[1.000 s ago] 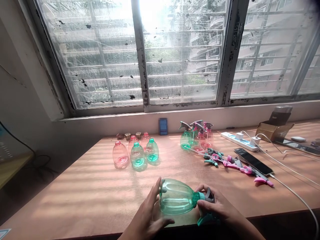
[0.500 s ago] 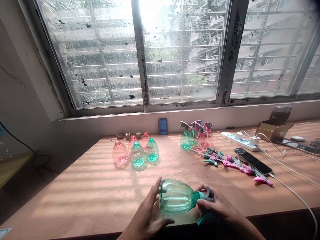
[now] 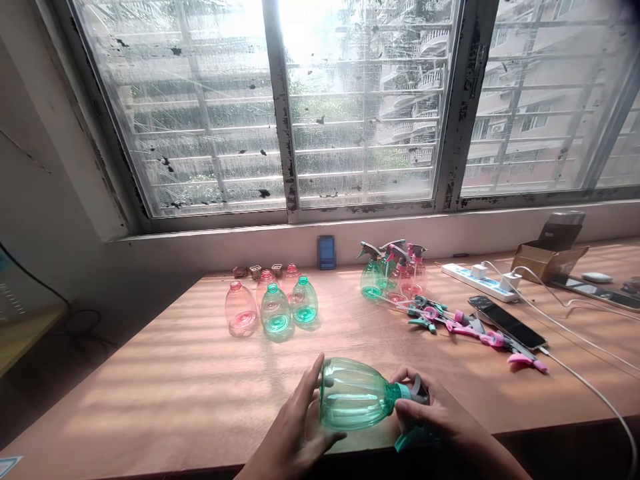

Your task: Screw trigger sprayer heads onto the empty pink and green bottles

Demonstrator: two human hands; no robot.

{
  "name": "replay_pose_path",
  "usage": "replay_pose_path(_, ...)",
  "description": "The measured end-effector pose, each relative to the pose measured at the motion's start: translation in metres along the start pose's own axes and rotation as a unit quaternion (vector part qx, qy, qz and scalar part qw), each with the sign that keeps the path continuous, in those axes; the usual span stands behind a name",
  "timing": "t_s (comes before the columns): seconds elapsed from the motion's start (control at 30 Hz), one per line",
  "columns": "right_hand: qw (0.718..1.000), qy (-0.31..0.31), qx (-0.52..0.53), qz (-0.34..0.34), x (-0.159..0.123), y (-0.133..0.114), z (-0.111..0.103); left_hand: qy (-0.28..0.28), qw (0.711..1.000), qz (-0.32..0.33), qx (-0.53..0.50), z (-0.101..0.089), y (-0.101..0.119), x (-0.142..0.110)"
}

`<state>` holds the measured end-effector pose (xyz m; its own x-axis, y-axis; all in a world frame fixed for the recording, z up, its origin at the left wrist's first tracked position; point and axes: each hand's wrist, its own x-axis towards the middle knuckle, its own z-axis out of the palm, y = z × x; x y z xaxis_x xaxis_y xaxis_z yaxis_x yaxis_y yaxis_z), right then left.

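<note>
Wooden table (image 3: 165, 400) stood below window (image 3: 365, 120), sunlight striped across top. Green bottle (image 3: 355, 393) lay sideways above near edge, between hands. Left hand (image 3: 305, 413) cupped base, fingers spread, thumb apart below. Right hand (image 3: 425, 407) closed around spray head (image 3: 415, 393) at neck. Loose spray heads (image 3: 470, 327) lay beside black phone (image 3: 507, 323); open bottles (image 3: 275, 310) stood farther left.

no readable text, labels or numbers

Indoor room, window (image 3: 363, 120), wooden table (image 3: 165, 400)
</note>
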<state>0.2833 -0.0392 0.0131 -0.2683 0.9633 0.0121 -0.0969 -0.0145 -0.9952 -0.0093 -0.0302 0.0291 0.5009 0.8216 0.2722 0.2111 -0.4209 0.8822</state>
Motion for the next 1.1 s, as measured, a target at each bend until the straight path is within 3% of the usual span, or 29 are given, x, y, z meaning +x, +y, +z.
replay_pose_path(0.2, 1.0, -0.007, 0.006, -0.002, 0.0, -0.002, 0.001, 0.003, 0.998, -0.016, 0.056, -0.006, 0.001, 0.0)
replay_pose_path(0.53, 1.0, 0.004, 0.013, 0.004, -0.001, 0.0, 0.001, 0.007, 1.0, 0.011, -0.028, 0.002, -0.006, 0.002)
replay_pose_path(0.87, 1.0, 0.001, 0.024, 0.004, -0.002, -0.007, 0.004, 0.013, 1.0, -0.001, 0.023, -0.003, -0.003, 0.003)
replay_pose_path(1.1, 0.999, -0.008, 0.036, -0.001, -0.001, -0.004, 0.002, 0.01, 1.0, 0.007, -0.013, 0.0, -0.002, 0.002)
